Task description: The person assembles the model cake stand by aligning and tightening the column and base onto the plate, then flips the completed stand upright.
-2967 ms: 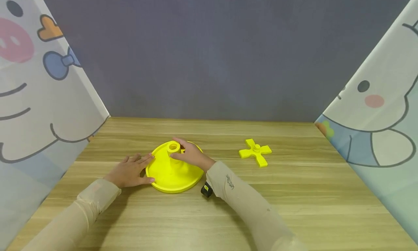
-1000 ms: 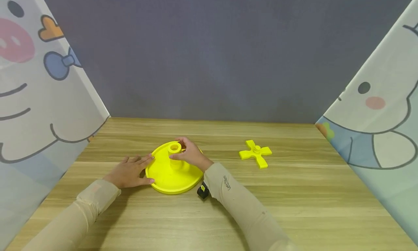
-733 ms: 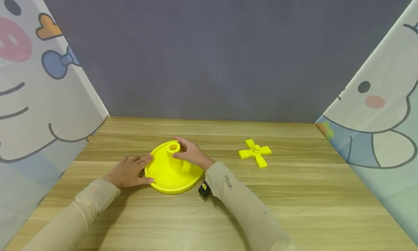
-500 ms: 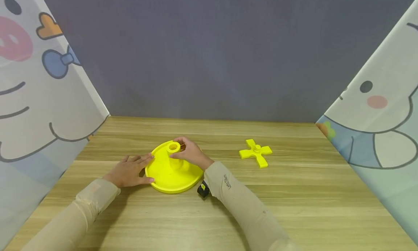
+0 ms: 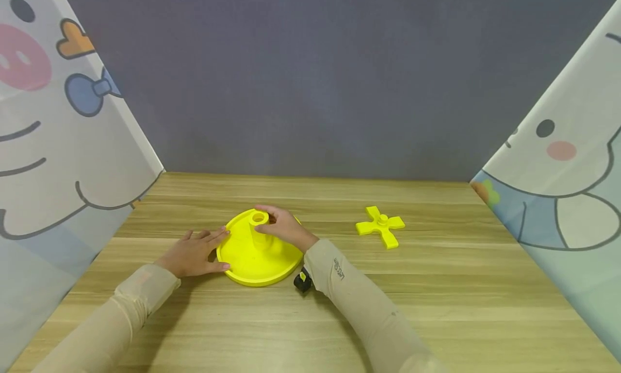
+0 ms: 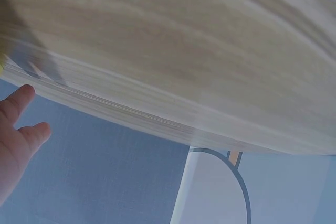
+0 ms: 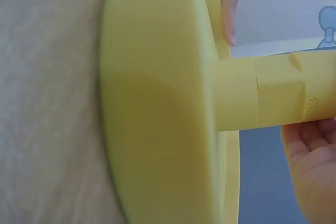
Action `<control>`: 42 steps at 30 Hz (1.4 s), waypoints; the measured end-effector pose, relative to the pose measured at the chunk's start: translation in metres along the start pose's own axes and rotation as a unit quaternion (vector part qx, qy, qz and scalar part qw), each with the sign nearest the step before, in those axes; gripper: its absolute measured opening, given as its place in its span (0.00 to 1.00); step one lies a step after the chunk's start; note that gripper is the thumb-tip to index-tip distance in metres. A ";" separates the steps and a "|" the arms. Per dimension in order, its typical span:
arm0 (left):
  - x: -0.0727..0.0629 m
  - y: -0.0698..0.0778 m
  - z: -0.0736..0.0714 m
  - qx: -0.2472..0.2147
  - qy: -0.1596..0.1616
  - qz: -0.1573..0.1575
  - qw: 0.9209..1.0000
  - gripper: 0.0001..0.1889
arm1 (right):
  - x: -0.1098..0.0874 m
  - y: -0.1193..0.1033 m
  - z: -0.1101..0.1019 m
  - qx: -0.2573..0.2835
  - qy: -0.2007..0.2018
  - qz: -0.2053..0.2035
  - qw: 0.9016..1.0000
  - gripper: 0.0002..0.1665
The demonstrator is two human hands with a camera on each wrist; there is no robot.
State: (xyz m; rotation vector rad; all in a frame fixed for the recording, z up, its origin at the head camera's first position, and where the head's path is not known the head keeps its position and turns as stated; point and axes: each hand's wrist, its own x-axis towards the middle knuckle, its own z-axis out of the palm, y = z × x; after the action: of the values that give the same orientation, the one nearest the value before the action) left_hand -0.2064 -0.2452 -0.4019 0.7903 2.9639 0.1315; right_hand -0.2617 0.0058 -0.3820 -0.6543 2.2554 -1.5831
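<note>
Little has changed over the last seconds: the right hand has only re-set its fingers, which grasp the upright post at the centre of the yellow dish, mid-bench. The left hand lies flat, fingers released, bracing the dish rim at 9 o'clock. The work reads as twisting the post. Dish holds nothing loose. A yellow cross piece sits apart at 3 o'clock.

Even, diffuse light is falling from above; the bench is showing soft shadows under both sleeves. Head view is reading sharp, without glare. Left wrist view is smearing with motion blur; right wrist view is sitting too close, focus soft.
</note>
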 end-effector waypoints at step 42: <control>0.000 0.002 -0.003 -0.011 -0.013 -0.005 1.000 0.46 | 0.001 -0.003 -0.001 -0.035 0.019 0.005 0.999 0.32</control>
State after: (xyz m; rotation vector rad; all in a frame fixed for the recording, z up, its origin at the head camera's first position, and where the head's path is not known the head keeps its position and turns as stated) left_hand -0.2054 -0.2439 -0.3988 0.7675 2.9373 0.1535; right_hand -0.2623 0.0057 -0.3784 -0.6356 2.3476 -1.5300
